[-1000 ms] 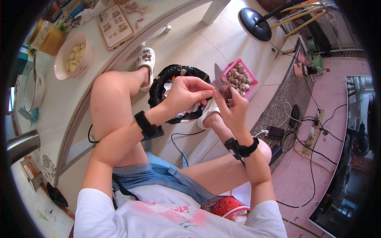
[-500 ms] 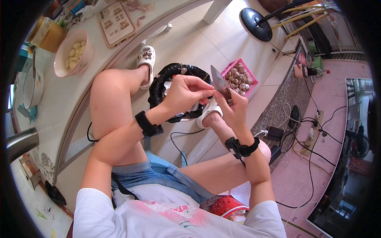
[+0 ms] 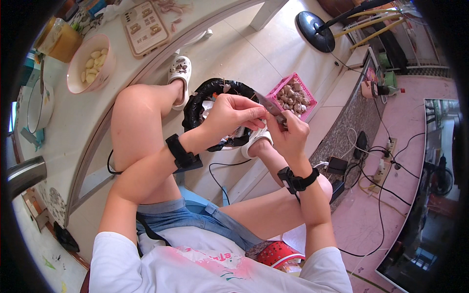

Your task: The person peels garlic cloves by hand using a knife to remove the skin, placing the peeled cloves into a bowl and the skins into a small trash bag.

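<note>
Over the bin, my left hand [image 3: 233,117] pinches with thumb and fingertips. What it holds is too small and covered to make out. My right hand [image 3: 290,134] is closed around a knife; the blade [image 3: 267,104] points up and left, and the right thumb meets the left fingertips. Below both hands sits a bin lined with a black bag [image 3: 192,116], scraps inside. Just beyond the right hand, a pink basket [image 3: 312,104] holds whole garlic bulbs [image 3: 293,95]. Peeled garlic cloves [image 3: 93,63] lie in a white bowl [image 3: 74,80] on the table at left.
On the table [image 3: 124,73] are a patterned tray-like board [image 3: 145,29], garlic skins [image 3: 168,6], a jar [image 3: 61,41] and a white basin [image 3: 44,110]. A black fan base [image 3: 315,31] stands on the floor. Cables and a power strip [image 3: 383,168] lie at right beside a screen [image 3: 420,195].
The knife blade has tipped lower and turned flatter, partly sinking behind the fingers. Both hands stay close together in nearly the same place.
</note>
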### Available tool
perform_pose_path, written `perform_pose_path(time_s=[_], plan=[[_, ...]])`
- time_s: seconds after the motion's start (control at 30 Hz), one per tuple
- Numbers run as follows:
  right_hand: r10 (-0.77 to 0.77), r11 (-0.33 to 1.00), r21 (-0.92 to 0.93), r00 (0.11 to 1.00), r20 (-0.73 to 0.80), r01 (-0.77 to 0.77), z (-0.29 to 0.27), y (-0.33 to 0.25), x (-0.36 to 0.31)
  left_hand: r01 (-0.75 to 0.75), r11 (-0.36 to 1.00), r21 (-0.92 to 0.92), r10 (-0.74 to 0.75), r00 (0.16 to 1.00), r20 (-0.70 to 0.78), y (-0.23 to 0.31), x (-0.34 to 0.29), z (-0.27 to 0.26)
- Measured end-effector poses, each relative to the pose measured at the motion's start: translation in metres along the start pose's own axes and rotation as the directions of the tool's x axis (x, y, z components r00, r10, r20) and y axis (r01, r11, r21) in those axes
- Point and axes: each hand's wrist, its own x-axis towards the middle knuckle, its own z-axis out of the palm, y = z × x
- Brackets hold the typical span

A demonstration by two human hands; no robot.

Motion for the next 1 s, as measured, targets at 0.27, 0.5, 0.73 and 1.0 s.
perform_pose_path(time_s=[0.27, 0.5, 0.73, 1.0], plan=[[-0.357, 0.921, -0.16, 0.934, 0.018, 0.355, -0.013, -0.001, 0.001, 0.099, 0.994, -0.039, -0.091, 0.981, 0.172, 0.002, -0.004, -0.002], [-0.199, 0.979, -0.05, 0.98, -0.009, 0.198, -0.013, -0.002, 0.0, 0.121, 0.992, 0.034, -0.126, 0.97, 0.206, -0.006, -0.001, -0.004], [-0.153, 0.988, -0.013, 0.988, 0.02, 0.154, -0.011, 0.005, -0.002, 0.157, 0.987, 0.029, -0.16, 0.962, 0.22, -0.005, 0.0, -0.004], [-0.02, 0.996, 0.084, 0.994, 0.108, 0.011, -0.006, 0.002, -0.003, 0.151, 0.986, -0.072, -0.133, 0.969, 0.207, -0.012, 0.0, -0.007]])
